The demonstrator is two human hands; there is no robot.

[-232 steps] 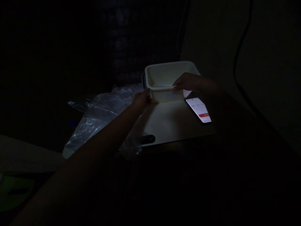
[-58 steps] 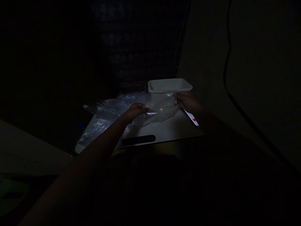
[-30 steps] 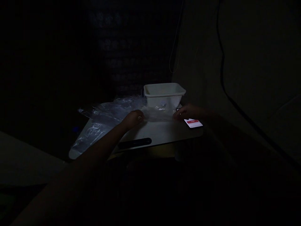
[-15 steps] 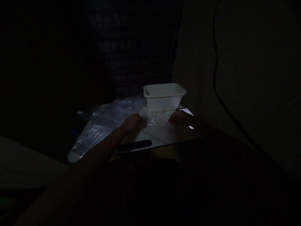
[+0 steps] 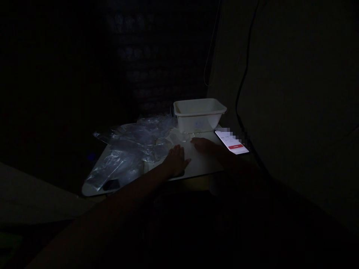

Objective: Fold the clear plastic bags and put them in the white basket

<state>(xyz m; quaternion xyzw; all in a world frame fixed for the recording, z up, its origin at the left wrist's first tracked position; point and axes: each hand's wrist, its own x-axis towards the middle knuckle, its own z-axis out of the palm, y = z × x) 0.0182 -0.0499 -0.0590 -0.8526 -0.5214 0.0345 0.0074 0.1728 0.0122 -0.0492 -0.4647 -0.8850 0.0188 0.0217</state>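
My left hand (image 5: 176, 161) lies flat on the white tabletop (image 5: 199, 164), fingers stretched out and thumb apart. My right hand (image 5: 202, 145) rests low over the table, its fingers reaching left in dim light; they look extended. A clear plastic bag (image 5: 183, 136) lies flat just beyond both hands, near the right fingertips. To the left spreads a crumpled heap of clear plastic bags (image 5: 131, 140), reaching the table's left end.
A white plastic tub (image 5: 200, 121) stands at the table's back. On the right lies a phone (image 5: 232, 142) with its screen lit. A dark cable (image 5: 241, 87) hangs along the right wall. Dark slots cut through the table's front edge. Most of the room is very dark.
The clear plastic that was between my two hands now lies on the table. My left hand has opened flat and come nearer; my right hand has moved left, uncovering the phone.
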